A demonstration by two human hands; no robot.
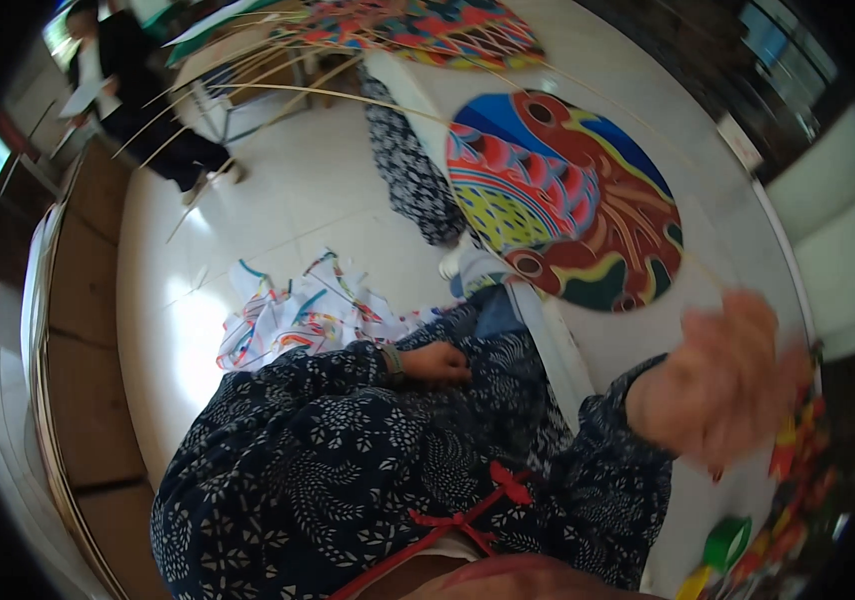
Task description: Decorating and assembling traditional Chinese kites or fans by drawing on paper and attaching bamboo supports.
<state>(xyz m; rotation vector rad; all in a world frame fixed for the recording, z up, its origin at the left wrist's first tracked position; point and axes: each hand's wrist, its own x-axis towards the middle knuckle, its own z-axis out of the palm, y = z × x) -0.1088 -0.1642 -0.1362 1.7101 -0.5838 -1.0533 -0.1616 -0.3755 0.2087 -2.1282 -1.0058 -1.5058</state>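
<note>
My left hand (435, 362) rests on my lap against my dark blue, white-patterned clothing (378, 430). Its fingers are curled closed, and whatever they may hold is hidden. Raised at the right, my right hand (718, 385) is smeared by motion, so its fingers and anything in them cannot be made out. Beyond it lies a large round painted panel (573, 200), with red scales, brown shapes and blue and yellow areas. Neither hand touches this panel. Scraps of white material with coloured edges (298, 315) lie on the floor to the left of my lap.
Another colourful painted piece (438, 30) lies at the far end, with long thin strips (278, 90) sticking out from it. A person (123, 90) holding a white sheet stands far left. Brown boxes (98, 340) line the left. Green tape (726, 543) lies near right.
</note>
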